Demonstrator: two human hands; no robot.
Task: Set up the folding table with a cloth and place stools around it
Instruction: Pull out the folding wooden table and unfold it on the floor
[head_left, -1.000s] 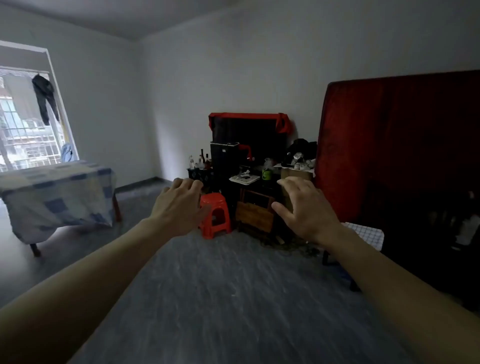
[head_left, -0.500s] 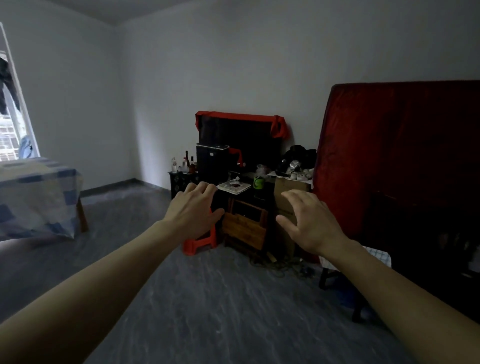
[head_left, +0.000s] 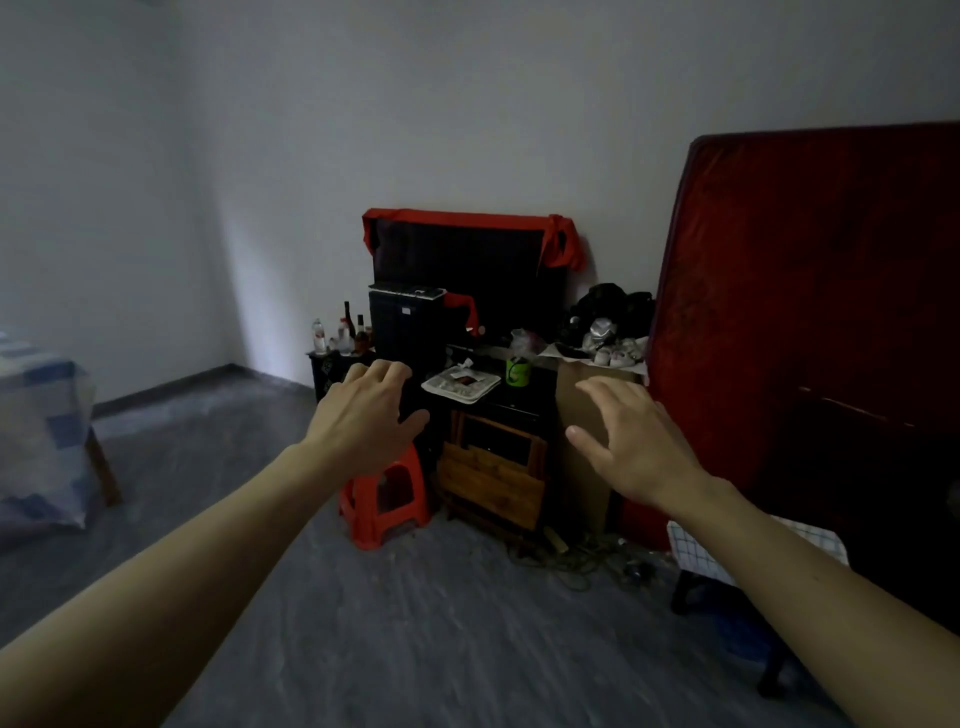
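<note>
my left hand (head_left: 366, 415) has its fingers (head_left: 382, 371) loosely spread and empty, palm down, held out at the middle of the frame. my right hand (head_left: 636, 441) matches it just right of centre: fingers fanned apart, thumb out to the left, gripping nothing. both bare forearms run down to the lower corners of the frame.

directly under the left hand, in the picture, sits a red plastic stool (head_left: 384, 499) on the grey floor (head_left: 415, 639); the hand covers its top from this view, and i cannot tell how far above or in front of it the hand is. just right of the stool a folded wooden piece (head_left: 493, 475) leans against a dark cabinet (head_left: 498, 400), with a green cup (head_left: 518, 371) and a white tray (head_left: 461, 383) on top. bottles (head_left: 343, 332) stand to the left of that.

at the far left edge is the table (head_left: 106, 475), draped in a blue-and-white checked cloth (head_left: 39, 436), well apart from the stool. a big red upright panel (head_left: 805, 312) fills the right side, and a checked-top stool (head_left: 701, 553) shows under my right forearm.
</note>
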